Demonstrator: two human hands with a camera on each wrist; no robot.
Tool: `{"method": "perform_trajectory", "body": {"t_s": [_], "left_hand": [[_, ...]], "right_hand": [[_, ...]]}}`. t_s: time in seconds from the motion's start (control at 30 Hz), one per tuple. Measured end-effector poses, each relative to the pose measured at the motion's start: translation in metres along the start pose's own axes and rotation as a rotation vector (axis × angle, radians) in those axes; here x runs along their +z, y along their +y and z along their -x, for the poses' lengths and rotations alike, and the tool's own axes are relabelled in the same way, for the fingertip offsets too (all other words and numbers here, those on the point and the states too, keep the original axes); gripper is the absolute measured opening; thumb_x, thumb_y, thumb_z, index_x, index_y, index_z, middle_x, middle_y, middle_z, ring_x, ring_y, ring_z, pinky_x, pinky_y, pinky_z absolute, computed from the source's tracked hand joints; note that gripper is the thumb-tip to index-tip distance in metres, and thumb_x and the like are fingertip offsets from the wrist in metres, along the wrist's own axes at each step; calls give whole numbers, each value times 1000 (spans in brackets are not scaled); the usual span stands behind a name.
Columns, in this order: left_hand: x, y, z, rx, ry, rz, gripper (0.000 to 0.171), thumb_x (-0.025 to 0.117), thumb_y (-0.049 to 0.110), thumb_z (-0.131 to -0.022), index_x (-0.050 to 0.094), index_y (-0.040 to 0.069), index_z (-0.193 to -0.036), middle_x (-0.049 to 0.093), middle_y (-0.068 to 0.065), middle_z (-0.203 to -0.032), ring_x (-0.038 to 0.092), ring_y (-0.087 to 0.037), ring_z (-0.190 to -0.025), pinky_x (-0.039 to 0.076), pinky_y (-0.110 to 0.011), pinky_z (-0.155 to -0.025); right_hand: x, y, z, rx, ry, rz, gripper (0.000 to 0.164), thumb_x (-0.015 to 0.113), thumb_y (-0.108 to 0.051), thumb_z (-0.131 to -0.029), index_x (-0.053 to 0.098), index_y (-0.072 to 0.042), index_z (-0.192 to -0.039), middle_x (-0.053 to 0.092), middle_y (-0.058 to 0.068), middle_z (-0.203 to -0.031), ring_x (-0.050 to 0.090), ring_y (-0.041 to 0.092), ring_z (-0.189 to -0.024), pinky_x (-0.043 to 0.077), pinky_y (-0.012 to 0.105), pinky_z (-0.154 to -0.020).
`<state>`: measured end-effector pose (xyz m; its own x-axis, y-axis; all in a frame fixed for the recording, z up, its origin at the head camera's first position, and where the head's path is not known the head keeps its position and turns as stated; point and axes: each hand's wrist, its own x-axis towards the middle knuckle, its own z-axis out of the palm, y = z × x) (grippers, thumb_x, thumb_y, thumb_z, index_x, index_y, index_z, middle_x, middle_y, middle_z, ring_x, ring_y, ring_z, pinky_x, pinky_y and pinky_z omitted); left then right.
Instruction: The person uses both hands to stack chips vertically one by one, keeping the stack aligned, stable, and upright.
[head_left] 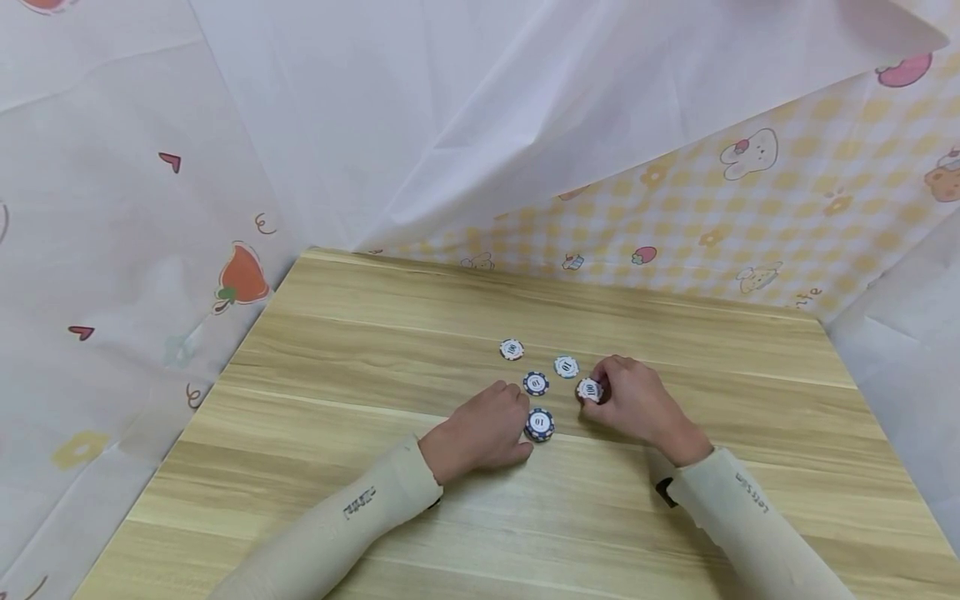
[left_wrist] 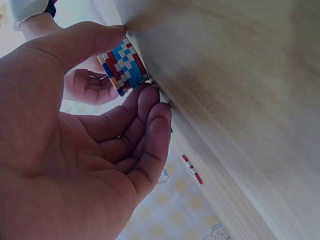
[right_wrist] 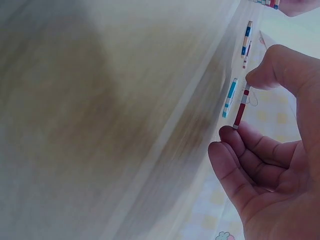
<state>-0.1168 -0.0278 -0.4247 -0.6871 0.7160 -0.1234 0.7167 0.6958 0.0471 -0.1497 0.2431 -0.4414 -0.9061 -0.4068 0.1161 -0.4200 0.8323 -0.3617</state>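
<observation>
A stack of poker chips (head_left: 539,424) stands on the table, with a dark blue chip marked 10 on top. Red, light blue and white edges show along the stack (left_wrist: 124,66) in the left wrist view. My left hand (head_left: 483,429) curls round it, thumb on one side and fingertips on the other. To the right, my right hand (head_left: 637,400) pinches a single red-and-white chip (head_left: 589,389) marked 100 between thumb and fingers. That chip (right_wrist: 242,106) appears edge-on in the right wrist view, close to the tabletop.
Loose chips lie beyond the hands: a dark blue one (head_left: 536,383), a light blue one (head_left: 566,367) and a red-and-white one (head_left: 512,349). The wooden table (head_left: 360,333) meets a yellow checked cloth (head_left: 675,217) at its back edge. White sheeting (head_left: 135,208) hangs at the left.
</observation>
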Motion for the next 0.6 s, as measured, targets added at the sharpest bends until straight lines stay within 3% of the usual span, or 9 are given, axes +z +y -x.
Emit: {"method": "perform_trajectory", "body": {"t_s": [0.6], "left_hand": [[-2,1,0,-9,5,15,49,73,41,-103,75,-5,-119,73,-12,-109,63,-21,-95,53,-34,-94]], "right_hand": [[-3,-13,2,-10,-30,-4,31,87,-24,-82,71,-5,-101,65,0,-91,58,14,-79,53,33,-70]]}}
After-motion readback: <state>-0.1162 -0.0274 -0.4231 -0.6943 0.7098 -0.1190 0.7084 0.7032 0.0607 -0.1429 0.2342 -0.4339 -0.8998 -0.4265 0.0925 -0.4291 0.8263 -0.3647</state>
